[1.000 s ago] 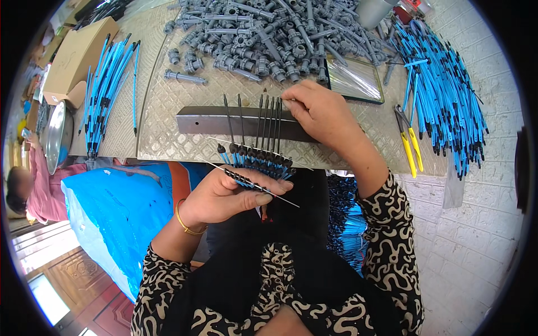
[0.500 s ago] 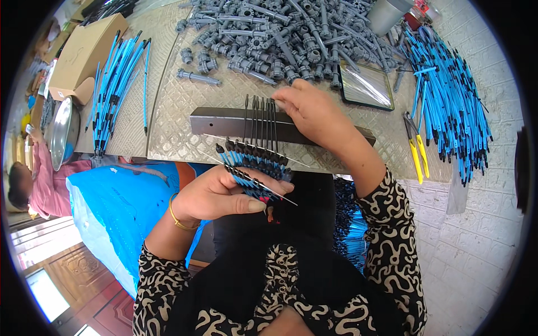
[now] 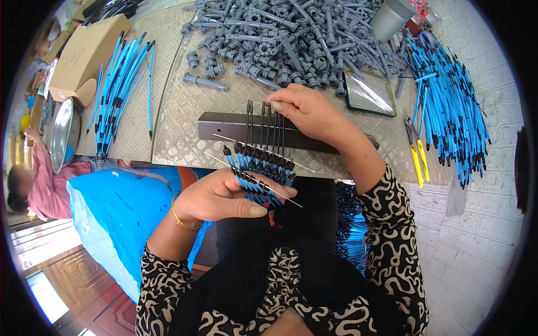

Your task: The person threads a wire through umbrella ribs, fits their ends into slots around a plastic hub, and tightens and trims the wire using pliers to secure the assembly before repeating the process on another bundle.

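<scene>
Two hands [image 3: 216, 196] [image 3: 308, 115] handle rods [image 3: 261, 160] at a textured table [image 3: 178, 126] near white brickwork [image 3: 473, 241].

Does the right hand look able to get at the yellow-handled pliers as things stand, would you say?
Probably yes: the yellow-handled pliers lie uncovered on the table, and nothing visible seems to block the way, though the right hand is occupied at the black rods.

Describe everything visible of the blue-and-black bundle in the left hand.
This bundle is many slim blue stems with rounded black ends, plastic-looking. The left hand grips it near the table edge, partly hiding it. Two thin pale rods cross it, slanting down to the right. Long black prongs stretch beyond it toward the right hand; whether they join it is unclear.
</scene>
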`<act>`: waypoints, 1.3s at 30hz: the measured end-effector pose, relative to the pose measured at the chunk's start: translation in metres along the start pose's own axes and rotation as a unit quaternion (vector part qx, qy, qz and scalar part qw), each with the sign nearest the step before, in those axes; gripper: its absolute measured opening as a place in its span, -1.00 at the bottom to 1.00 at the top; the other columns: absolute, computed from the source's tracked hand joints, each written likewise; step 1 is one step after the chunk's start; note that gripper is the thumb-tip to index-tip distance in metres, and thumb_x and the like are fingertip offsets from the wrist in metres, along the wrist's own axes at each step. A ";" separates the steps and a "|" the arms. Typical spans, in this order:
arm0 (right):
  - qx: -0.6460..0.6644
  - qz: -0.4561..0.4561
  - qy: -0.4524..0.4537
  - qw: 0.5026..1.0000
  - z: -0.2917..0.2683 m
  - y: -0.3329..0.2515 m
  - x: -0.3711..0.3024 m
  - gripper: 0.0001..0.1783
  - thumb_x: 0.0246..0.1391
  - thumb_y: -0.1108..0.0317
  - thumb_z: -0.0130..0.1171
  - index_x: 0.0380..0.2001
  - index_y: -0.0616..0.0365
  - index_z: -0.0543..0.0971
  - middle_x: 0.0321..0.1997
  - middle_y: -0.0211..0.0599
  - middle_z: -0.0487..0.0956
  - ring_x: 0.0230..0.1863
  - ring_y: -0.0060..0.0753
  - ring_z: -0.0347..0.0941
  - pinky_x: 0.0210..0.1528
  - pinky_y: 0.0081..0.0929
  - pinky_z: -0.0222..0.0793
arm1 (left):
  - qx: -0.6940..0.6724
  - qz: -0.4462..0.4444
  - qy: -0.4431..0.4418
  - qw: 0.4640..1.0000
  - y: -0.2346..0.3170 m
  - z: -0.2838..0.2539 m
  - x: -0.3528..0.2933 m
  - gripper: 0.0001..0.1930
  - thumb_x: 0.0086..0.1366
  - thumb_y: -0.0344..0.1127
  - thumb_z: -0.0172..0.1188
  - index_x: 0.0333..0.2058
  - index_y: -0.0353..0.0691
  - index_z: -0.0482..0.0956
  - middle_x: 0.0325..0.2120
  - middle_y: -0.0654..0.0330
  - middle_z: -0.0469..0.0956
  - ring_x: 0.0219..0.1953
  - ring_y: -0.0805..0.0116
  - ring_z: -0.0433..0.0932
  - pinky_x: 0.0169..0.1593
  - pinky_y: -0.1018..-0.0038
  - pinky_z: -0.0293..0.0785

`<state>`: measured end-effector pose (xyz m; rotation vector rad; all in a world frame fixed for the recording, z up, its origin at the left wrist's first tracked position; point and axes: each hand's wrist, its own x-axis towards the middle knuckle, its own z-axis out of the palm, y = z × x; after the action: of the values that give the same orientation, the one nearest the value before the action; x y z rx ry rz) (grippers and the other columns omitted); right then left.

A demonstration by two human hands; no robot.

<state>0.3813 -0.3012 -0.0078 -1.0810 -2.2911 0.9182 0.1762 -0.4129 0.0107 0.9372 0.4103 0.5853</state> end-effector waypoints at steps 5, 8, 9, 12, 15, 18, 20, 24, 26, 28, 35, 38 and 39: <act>0.013 0.006 -0.034 0.999 0.000 0.002 0.006 -0.75 0.11 0.28 -0.03 -0.19 0.13 0.50 -0.32 -0.23 0.45 -0.26 -0.28 0.38 -0.18 -0.46 0.29 | 0.009 0.008 -0.012 1.000 0.001 -0.005 -0.001 -0.60 -0.01 -0.55 0.15 -0.12 -0.49 0.43 -0.07 -0.23 0.39 0.10 -0.03 0.30 0.20 0.16 0.07; 0.018 0.003 -0.021 1.000 0.006 0.003 0.006 -0.73 0.11 0.28 -0.04 -0.16 0.13 0.49 -0.27 -0.21 0.47 -0.22 -0.27 0.39 -0.15 -0.46 0.29 | 0.007 0.005 -0.015 1.000 0.002 -0.005 -0.001 -0.60 -0.01 -0.55 0.15 -0.12 -0.49 0.43 -0.07 -0.24 0.39 0.10 -0.03 0.30 0.20 0.16 0.06; 0.024 -0.007 -0.003 1.000 0.009 0.005 0.006 -0.72 0.11 0.29 -0.04 -0.14 0.13 0.49 -0.25 -0.20 0.47 -0.19 -0.27 0.39 -0.13 -0.46 0.29 | 0.008 0.005 -0.016 1.000 0.002 -0.005 -0.001 -0.60 -0.01 -0.55 0.15 -0.12 -0.49 0.43 -0.07 -0.24 0.39 0.10 -0.03 0.30 0.20 0.16 0.06; 0.034 -0.020 0.012 0.999 0.012 0.002 0.009 -0.71 0.09 0.28 -0.03 -0.14 0.11 0.48 -0.23 -0.15 0.48 -0.16 -0.20 0.40 -0.11 -0.43 0.29 | 0.020 0.017 -0.032 0.999 0.001 -0.007 -0.001 -0.60 0.00 -0.54 0.15 -0.11 -0.48 0.43 -0.08 -0.23 0.39 0.09 -0.04 0.30 0.20 0.15 0.06; 0.042 -0.025 0.004 0.999 0.016 -0.003 0.015 -0.70 0.05 0.26 -0.02 -0.15 0.09 0.49 -0.22 -0.07 0.48 -0.15 -0.08 0.40 -0.10 -0.36 0.30 | 0.028 0.034 -0.056 0.997 -0.002 -0.011 -0.004 -0.63 0.09 -0.51 0.11 -0.08 -0.45 0.41 -0.04 -0.09 0.39 0.09 0.13 0.31 0.15 0.30 0.15; 0.060 -0.015 -0.017 0.998 0.019 -0.005 0.019 -0.72 0.04 0.24 -0.01 -0.21 0.11 0.50 -0.23 -0.10 0.49 -0.22 -0.11 0.42 -0.18 -0.35 0.33 | 0.030 0.041 -0.063 0.997 -0.005 -0.011 -0.004 -0.65 0.13 -0.50 0.09 -0.07 -0.43 0.41 -0.02 -0.02 0.40 0.09 0.21 0.31 0.13 0.37 0.19; 0.079 0.026 -0.033 0.996 0.013 -0.007 0.020 -0.75 0.05 0.27 0.00 -0.23 0.13 0.50 -0.25 -0.16 0.49 -0.25 -0.21 0.42 -0.23 -0.37 0.32 | 0.024 0.041 -0.056 0.997 -0.006 -0.010 -0.003 -0.66 0.13 -0.50 0.09 -0.08 -0.43 0.41 -0.02 -0.01 0.40 0.09 0.21 0.31 0.13 0.36 0.20; 0.076 0.108 -0.049 0.990 0.002 -0.006 0.012 -0.82 0.04 0.33 0.03 -0.30 0.16 0.49 -0.31 -0.29 0.48 -0.35 -0.39 0.41 -0.38 -0.40 0.29 | 0.027 0.040 -0.027 0.998 -0.005 -0.006 -0.003 -0.68 0.04 -0.54 0.14 -0.17 -0.49 0.47 -0.12 -0.19 0.43 0.06 -0.03 0.34 0.18 0.18 0.12; 0.005 0.092 -0.008 0.996 -0.005 -0.002 -0.001 -0.86 0.01 0.33 0.07 -0.37 0.15 0.49 -0.34 -0.30 0.47 -0.41 -0.37 0.40 -0.45 -0.37 0.26 | 0.040 0.035 -0.031 0.998 0.001 -0.008 -0.002 -0.69 0.05 -0.54 0.14 -0.18 -0.49 0.48 -0.12 -0.19 0.44 0.06 -0.02 0.34 0.17 0.19 0.13; -0.058 0.059 0.014 0.997 -0.008 -0.006 -0.013 -0.85 -0.01 0.32 0.09 -0.37 0.14 0.49 -0.32 -0.29 0.46 -0.40 -0.33 0.41 -0.44 -0.36 0.27 | 0.066 0.024 -0.037 0.997 0.005 -0.004 0.000 -0.72 0.06 -0.54 0.12 -0.19 -0.48 0.49 -0.14 -0.17 0.45 0.05 0.00 0.35 0.17 0.21 0.15; -0.223 -0.174 -0.064 0.957 -0.025 -0.008 -0.027 -0.64 -0.11 0.16 0.17 -0.19 0.00 0.48 -0.16 -0.28 0.42 -0.27 -0.18 0.40 -0.30 -0.28 0.36 | 0.057 0.033 -0.057 0.996 -0.001 -0.015 -0.003 -0.73 0.18 -0.43 0.09 -0.12 -0.35 0.47 -0.10 0.09 0.47 -0.03 0.31 0.41 0.07 0.40 0.27; -0.224 -0.261 -0.112 0.933 -0.038 -0.010 -0.032 -0.52 -0.13 0.13 0.16 -0.08 -0.04 0.43 -0.10 -0.27 0.41 -0.22 -0.21 0.38 -0.25 -0.30 0.35 | 0.063 0.034 -0.051 0.996 0.004 -0.005 -0.006 -0.75 0.14 -0.52 0.06 -0.16 -0.41 0.48 -0.13 -0.04 0.47 0.01 0.17 0.39 0.11 0.31 0.22; -0.233 -0.266 -0.105 0.930 -0.041 -0.013 -0.031 -0.52 -0.13 0.13 0.16 -0.08 -0.04 0.43 -0.10 -0.27 0.41 -0.22 -0.21 0.38 -0.25 -0.30 0.35 | 0.055 0.024 -0.049 0.997 0.005 -0.002 -0.006 -0.75 0.12 -0.56 0.05 -0.18 -0.43 0.48 -0.14 -0.10 0.48 0.03 0.10 0.38 0.13 0.26 0.20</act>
<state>0.4190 -0.3163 0.0264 -0.4695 -2.8568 0.2860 0.1688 -0.4132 0.0147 1.0783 0.3354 0.5619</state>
